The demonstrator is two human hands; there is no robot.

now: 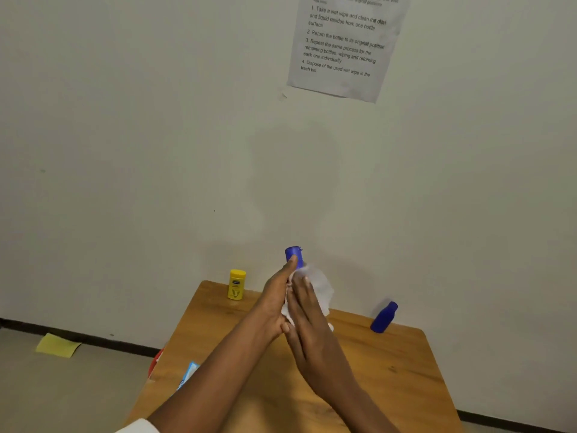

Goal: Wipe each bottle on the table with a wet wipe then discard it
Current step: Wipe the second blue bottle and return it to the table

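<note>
- We hold a bottle (295,256) up above the table (390,370), over the middle of its far edge; only its blue cap shows, the body hidden behind the wipe (321,289) and our fingers.
- Our left hand (274,301) clasps it from the left, one fingertip up on the cap; our right hand (307,317) lies flat against it, pressing the wipe to the body; both hands are closed in on the bottle, with the wipe between palm and bottle.
- We judge the bottle light, stiff plastic and slick once wet, so the left hand should grip the body firmly low down while the right does the rubbing; the wipe is soft, limp and damp, best kept bunched under the palm.
- Its long axis runs nearly upright, cap up and leaning slightly away from us.
- A yellow bottle (236,284) stands upright at the far left corner; a blue bottle (384,317) stands near the far right corner, tilted in this view, cap up; both are well apart from our hands.
- A blue pack (189,375) lies at the left edge; whether it holds the wipes we cannot tell.
</note>
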